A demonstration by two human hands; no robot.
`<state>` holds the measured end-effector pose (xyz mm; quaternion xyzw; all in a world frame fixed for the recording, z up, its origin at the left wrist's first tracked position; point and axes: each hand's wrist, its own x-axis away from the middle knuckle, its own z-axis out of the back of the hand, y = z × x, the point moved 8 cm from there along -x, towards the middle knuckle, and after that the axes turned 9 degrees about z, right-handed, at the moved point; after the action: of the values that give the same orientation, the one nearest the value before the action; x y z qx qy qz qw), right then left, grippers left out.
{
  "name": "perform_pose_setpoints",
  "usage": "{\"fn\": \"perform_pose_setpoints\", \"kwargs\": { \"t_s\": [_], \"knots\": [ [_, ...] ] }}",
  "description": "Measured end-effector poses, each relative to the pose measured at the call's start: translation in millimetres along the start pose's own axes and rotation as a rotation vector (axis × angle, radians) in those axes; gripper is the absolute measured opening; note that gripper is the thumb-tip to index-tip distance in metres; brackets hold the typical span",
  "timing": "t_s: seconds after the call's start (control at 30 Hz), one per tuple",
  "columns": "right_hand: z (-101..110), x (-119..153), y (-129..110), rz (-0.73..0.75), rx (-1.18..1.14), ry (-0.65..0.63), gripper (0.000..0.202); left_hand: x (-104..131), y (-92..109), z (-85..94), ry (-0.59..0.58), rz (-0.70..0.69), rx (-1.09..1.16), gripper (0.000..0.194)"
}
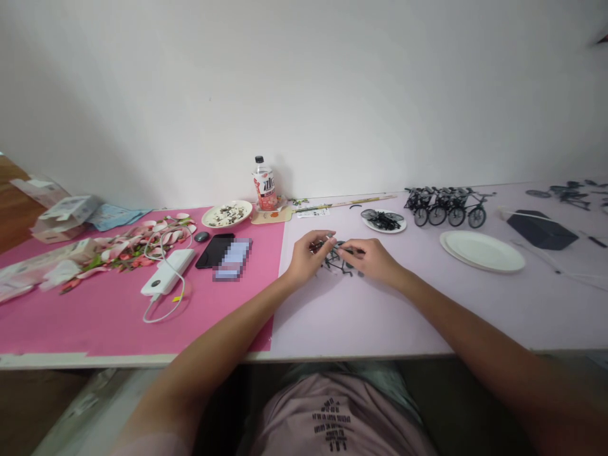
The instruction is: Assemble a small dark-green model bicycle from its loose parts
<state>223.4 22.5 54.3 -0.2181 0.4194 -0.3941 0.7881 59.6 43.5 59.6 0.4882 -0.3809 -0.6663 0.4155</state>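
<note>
Over the pale lilac part of the table, my left hand (306, 256) and my right hand (369, 258) meet at a small dark miniature bicycle (339, 265). Fingers of both hands are closed in a pinch on it, the left from its left side and the right from its right side. My fingertips hide much of its upper part; thin frame tubes show below them. Just beyond my right hand is a white plate (403, 225) with dark wheels and small black parts (382, 220). Several assembled miniature bicycles (456, 208) stand in a row behind and to the right.
To the right lie stacked white plates (489, 252), a dark angular block (541, 229) and more bicycle parts (565, 193). Leftward on pink are phones (232, 259), a power bank with cable (167, 272), artificial petals (156, 237), a bowl (247, 215) and a drink bottle (265, 187).
</note>
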Motion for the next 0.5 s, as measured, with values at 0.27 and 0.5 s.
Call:
{"fn": "perform_pose_setpoints", "kwargs": {
  "t_s": [0.27, 0.5],
  "knots": [
    [-1.8, 2.1, 3.8, -0.024, 0.032, -0.034, 0.033, -0.9, -0.5, -1.6, -0.038, 0.046, 0.044, 0.032],
    [-1.8, 2.2, 4.7, -0.024, 0.05, -0.053, 0.034, -1.5, -1.8, -0.9, -0.053, 0.068, 0.029, 0.026]
  ]
}}
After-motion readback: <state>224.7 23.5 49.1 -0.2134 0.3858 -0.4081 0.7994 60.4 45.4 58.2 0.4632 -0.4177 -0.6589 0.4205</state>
